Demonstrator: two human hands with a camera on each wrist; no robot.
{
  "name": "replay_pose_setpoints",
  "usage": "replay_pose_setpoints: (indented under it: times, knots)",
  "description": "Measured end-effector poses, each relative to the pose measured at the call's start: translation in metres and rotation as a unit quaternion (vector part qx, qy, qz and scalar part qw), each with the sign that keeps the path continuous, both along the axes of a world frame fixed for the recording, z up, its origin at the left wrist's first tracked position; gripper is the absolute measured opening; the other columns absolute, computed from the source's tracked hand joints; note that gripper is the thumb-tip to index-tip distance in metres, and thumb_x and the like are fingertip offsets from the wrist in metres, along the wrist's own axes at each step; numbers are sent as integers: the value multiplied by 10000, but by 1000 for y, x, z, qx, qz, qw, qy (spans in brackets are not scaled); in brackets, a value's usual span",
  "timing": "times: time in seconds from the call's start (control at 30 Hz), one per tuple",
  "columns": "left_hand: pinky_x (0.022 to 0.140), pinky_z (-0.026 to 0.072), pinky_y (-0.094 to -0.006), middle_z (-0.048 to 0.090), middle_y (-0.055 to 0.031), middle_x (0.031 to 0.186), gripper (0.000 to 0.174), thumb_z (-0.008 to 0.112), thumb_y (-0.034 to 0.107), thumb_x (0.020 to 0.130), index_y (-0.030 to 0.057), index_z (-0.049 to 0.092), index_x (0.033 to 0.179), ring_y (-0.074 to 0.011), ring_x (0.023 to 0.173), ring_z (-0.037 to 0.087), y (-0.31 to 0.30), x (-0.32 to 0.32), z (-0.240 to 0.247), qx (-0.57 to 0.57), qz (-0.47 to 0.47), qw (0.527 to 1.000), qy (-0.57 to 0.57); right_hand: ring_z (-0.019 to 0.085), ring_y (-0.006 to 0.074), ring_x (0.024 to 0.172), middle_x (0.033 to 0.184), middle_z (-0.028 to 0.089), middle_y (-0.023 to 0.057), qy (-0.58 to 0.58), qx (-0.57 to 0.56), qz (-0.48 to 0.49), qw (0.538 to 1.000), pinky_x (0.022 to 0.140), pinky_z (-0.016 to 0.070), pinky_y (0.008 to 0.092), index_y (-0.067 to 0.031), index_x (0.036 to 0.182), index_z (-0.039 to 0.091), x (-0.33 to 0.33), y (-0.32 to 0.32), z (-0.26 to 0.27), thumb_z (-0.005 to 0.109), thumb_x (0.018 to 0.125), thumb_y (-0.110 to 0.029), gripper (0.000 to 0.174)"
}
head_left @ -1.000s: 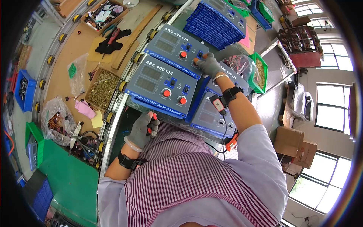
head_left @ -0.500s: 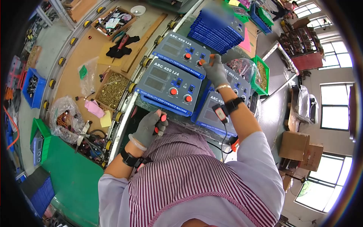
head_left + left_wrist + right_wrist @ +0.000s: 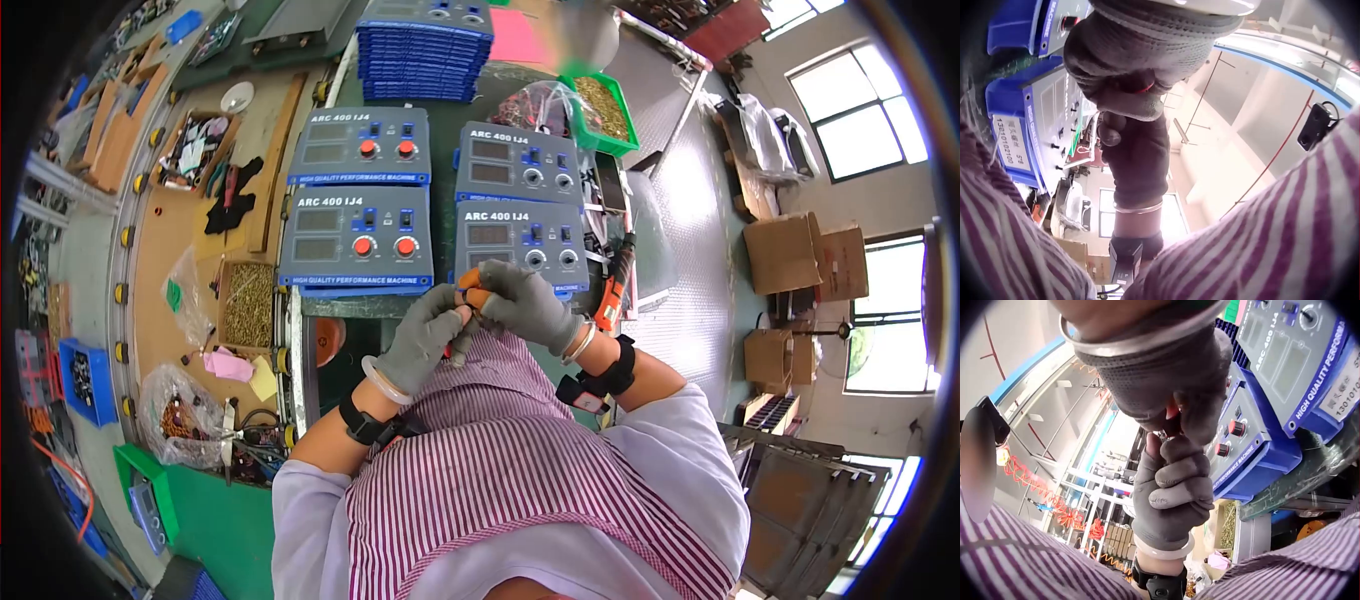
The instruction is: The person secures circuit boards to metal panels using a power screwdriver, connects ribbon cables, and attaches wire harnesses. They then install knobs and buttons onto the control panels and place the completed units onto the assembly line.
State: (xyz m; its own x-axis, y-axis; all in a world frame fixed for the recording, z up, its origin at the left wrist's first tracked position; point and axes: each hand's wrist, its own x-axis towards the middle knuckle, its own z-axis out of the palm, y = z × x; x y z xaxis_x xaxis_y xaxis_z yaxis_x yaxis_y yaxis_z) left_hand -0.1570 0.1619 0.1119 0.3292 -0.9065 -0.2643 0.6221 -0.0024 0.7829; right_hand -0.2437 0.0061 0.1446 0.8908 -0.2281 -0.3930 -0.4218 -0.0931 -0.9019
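Both gloved hands meet in front of the striped apron, their fingertips together. My left hand [image 3: 418,345] curls its fingers round red knobs [image 3: 447,350], mostly hidden by the glove. Thumb and forefinger of my right hand [image 3: 530,305] pinch at the left fingertips; a bit of red shows there in the right wrist view, largely covered. Beyond the hands lie grey-blue control panels. The near left panel [image 3: 330,222] and far left panel [image 3: 325,135] carry red knobs. On the near right panel [image 3: 500,258] and far right panel [image 3: 487,178] are bare dark shafts with pale rings.
A stack of blue-edged panels [image 3: 415,65] stands at the back. Beside it is a green bin [image 3: 633,145] of small brass-coloured parts. An orange-and-black power tool [image 3: 612,295] lies right of the panels. To the left is a box of screws [image 3: 222,310].
My right hand has drawn back from the far left panel to meet the left hand, which moved slightly right. The head view has turned, so the panels appear straighter.
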Motion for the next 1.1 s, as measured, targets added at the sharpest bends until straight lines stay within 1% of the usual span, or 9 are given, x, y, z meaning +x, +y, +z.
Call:
replay_pose_setpoints:
  times: [0.17,0.27,0.37,0.43,0.5,0.6,0.77,0.93,1.1]
  knots:
    - [439,368,-185,519,-38,687,226,477,221,872,27,475,986,-77,484,455,-32,-4,2,42,16,998,34,609,295,707,780,608,144,-40,-260,149,953,652,493,339,-62,992,546,3,-37,26,636,782,-281,316]
    - [492,402,-202,522,-39,692,231,473,242,900,31,489,994,-92,532,481,-64,-17,-13,38,35,988,144,621,311,760,804,616,154,-43,-314,210,925,673,494,371,-80,989,558,3,-88,6,624,775,-230,269]
    - [592,462,-233,536,-66,782,236,468,253,921,31,503,996,-123,670,533,-90,-24,-23,71,119,964,227,624,304,743,813,622,142,-88,-338,121,929,642,488,378,-111,1031,557,19,-161,-20,625,753,-166,292]
    - [692,498,-270,526,-89,867,222,488,217,905,16,498,998,-155,750,542,-103,-28,-27,53,161,945,279,613,332,779,851,620,154,34,-462,149,874,664,485,425,-138,1086,502,36,-198,-15,565,786,-234,321]
    - [845,502,-313,509,-115,972,241,502,184,892,-10,483,1033,-191,899,540,-106,-27,-37,7,162,931,326,608,341,795,857,619,157,-15,-488,189,852,677,485,440,-134,1082,501,45,-228,-34,567,789,-249,322]
    - [831,504,-310,513,-117,975,265,503,171,889,-16,473,1074,-200,940,547,-106,-31,-42,-15,179,963,199,599,333,865,903,616,138,-4,-524,244,816,700,488,460,-127,1065,520,62,-241,-50,562,799,-275,307]
    - [637,499,-221,581,-122,1001,330,482,294,917,14,473,1092,-142,784,592,-110,-27,-32,81,193,961,183,602,293,907,947,616,100,61,-560,319,762,710,499,442,-138,1056,550,83,-230,-44,537,812,-272,278]
    - [524,467,-206,613,-100,912,396,456,361,922,6,483,1095,-118,660,584,-110,-22,-36,88,178,963,183,609,283,900,938,620,94,83,-566,336,748,714,502,432,-121,1051,561,87,-223,-33,520,818,-242,266]
    - [534,426,-202,591,-84,849,387,449,350,926,-3,508,1072,-102,616,519,-106,-21,-40,99,159,971,148,609,317,772,818,603,124,36,-579,321,749,630,485,448,-91,992,552,86,-227,-50,535,789,-202,232]
